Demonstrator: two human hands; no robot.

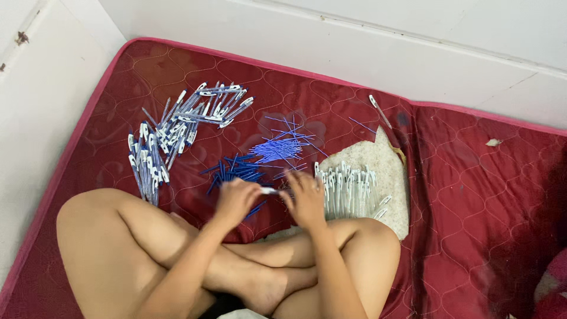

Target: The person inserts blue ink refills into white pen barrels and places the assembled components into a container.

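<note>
So the person's sitting cross-legged on a red quilted mattress (pixel 472 195). Left hand (pixel 236 199) has its fingers curled shut around a white pen barrel (pixel 269 191), whose tip pokes out toward the right hand (pixel 305 198). Right-hand fingers are blurry, slightly spread, touching the barrel's end; can't tell if they're actually gripping. Just past the fingertips: a pile of dark blue caps (pixel 233 171) and thin blue refills (pixel 276 149). Right of the right hand, a neat row of white barrels (pixel 349 190). Finished pens (pixel 177 127) sit farther beyond the left hand. Lots of open mattress off to the right, wall (pixel 354 41) along the far edge.
</note>
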